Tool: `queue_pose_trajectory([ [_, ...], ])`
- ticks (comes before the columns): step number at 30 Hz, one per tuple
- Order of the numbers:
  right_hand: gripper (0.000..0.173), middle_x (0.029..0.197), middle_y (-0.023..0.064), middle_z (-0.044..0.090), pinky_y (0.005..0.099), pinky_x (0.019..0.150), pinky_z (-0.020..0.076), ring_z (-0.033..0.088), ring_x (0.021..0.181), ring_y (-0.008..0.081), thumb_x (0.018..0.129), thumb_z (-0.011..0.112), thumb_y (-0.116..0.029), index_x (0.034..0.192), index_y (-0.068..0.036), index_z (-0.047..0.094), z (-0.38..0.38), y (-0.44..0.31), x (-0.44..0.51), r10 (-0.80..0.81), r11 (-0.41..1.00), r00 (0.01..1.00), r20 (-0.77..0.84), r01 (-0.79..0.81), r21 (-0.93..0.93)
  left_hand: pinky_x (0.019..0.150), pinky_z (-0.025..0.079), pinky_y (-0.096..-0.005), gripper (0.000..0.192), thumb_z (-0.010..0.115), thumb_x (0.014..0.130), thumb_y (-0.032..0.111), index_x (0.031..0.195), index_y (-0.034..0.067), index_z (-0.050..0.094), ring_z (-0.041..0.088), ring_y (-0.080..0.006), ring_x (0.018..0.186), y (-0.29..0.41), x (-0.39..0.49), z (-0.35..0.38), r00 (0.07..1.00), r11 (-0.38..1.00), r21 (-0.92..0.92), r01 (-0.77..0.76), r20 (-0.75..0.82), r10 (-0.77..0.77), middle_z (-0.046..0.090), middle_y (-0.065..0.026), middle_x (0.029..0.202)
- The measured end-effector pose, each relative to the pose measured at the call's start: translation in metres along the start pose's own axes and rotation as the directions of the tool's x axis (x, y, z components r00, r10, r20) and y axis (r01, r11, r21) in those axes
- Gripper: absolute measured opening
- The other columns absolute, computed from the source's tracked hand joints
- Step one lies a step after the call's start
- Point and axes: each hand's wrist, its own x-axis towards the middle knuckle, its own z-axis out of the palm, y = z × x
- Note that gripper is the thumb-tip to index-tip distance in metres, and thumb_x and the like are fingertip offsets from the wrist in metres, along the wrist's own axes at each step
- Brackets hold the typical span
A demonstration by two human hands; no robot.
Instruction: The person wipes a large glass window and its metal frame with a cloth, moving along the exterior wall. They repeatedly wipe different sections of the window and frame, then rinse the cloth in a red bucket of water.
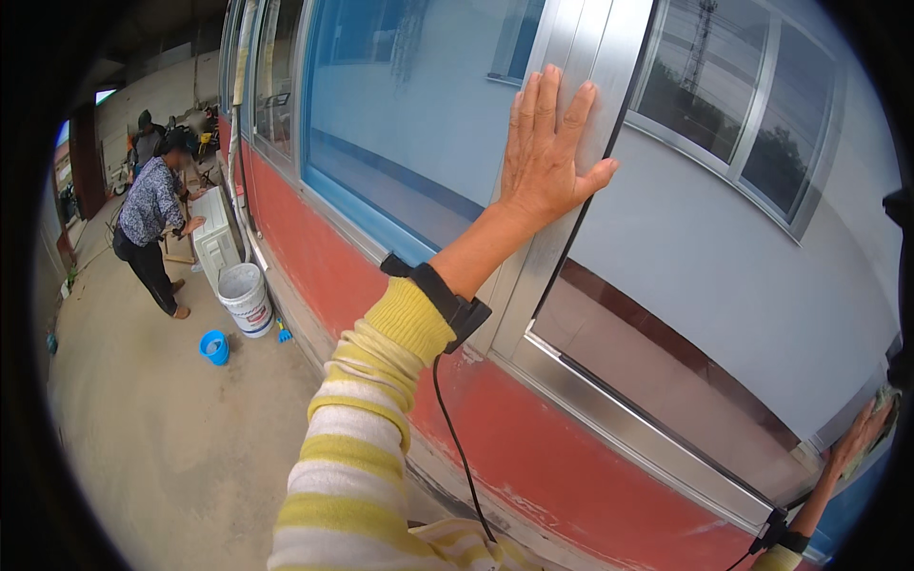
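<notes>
My left hand (548,143) lies flat, fingers apart, on the brushed metal frame (508,303) of a glass door or window panel. A black strap with a small device (457,307) circles the wrist, above a yellow-and-white striped sleeve. At the far right, near the picture's rim, my right hand (857,435) is closed on a crumpled greenish cloth (885,421), near the panel's right side. Clear glass (685,300) fills the space between the hands. Blue-tinted glass (400,121) is on the left. The lower part of the right hand's surroundings is dark and partly cut off.
Below the frames runs a red wall (514,428). On the concrete floor at left stand a white bucket (244,292), a small blue bucket (215,348) and a blue toy-like tool (284,332). Farther off, a person (150,207) leans over a white outdoor unit (214,232); another person (146,143) is behind.
</notes>
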Motion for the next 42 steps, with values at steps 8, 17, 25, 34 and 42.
queue_pose_trajectory([
  [8, 0.060, 0.141, 0.0123, 0.038, 0.0488, 0.114, 0.0144, 0.027, 0.134, 0.0328, 0.077, 0.065, -0.017, 0.135, -0.014, 0.047, 0.050, -0.280, 0.048, -0.486, 0.860, 0.803, 0.344, 0.510, 0.024, 0.111, 0.017, -0.0526, 0.084, 0.068, 0.075, 0.037, 0.145, 0.013, 0.028, 0.014, -0.0399, 0.139, 0.002, -0.001, -0.006, 0.998, 1.000, -0.030, 0.010, 0.056, -0.009, 0.016, -0.0226, 0.150],
  [17, 0.049, 0.142, 0.0056, 0.038, 0.0441, 0.115, 0.0192, 0.027, 0.136, 0.0266, 0.086, 0.060, -0.031, 0.131, -0.019, 0.045, 0.133, -0.463, 0.172, -0.780, 0.625, 0.609, 0.142, 0.752, 0.209, 0.109, 0.018, -0.0553, 0.081, 0.068, 0.075, 0.035, 0.143, 0.009, 0.031, 0.018, -0.0429, 0.137, 0.001, -0.006, -0.006, 0.999, 0.994, -0.105, -0.008, 0.039, 0.012, 0.019, -0.0252, 0.149],
  [25, 0.044, 0.145, 0.0156, 0.034, 0.0430, 0.116, 0.0106, 0.022, 0.139, 0.0312, 0.098, 0.040, -0.036, 0.136, -0.013, 0.041, 0.176, -0.493, 0.277, -0.519, 0.832, 0.850, 0.090, 0.478, 0.282, 0.108, 0.021, -0.0542, 0.085, 0.071, 0.072, 0.037, 0.142, 0.009, 0.032, 0.020, -0.0425, 0.136, -0.001, -0.007, -0.007, 0.997, 0.995, -0.102, 0.012, 0.083, -0.004, 0.022, -0.0272, 0.147],
  [34, 0.056, 0.148, 0.0172, 0.027, 0.0450, 0.114, 0.0126, 0.018, 0.140, 0.0343, 0.094, 0.043, -0.038, 0.143, -0.014, 0.032, 0.203, -0.533, 0.287, -0.616, 0.755, 0.787, -0.009, 0.594, 0.279, 0.108, 0.019, -0.0558, 0.085, 0.069, 0.073, 0.042, 0.142, 0.008, 0.032, 0.020, -0.0454, 0.136, -0.012, -0.015, -0.011, 0.991, 0.983, -0.177, -0.051, 0.112, 0.071, 0.021, -0.0314, 0.145],
  [42, 0.055, 0.143, 0.0172, 0.037, 0.0435, 0.110, 0.0220, 0.031, 0.132, 0.0343, 0.093, 0.043, -0.035, 0.141, -0.010, 0.035, 0.225, -0.553, 0.419, -0.472, 0.876, 0.876, -0.099, 0.478, 0.056, 0.110, 0.015, -0.0551, 0.087, 0.064, 0.075, 0.052, 0.143, 0.010, 0.032, 0.018, -0.0451, 0.137, -0.016, -0.016, -0.009, 0.979, 0.983, -0.149, -0.109, 0.155, 0.132, 0.021, -0.0307, 0.146],
])
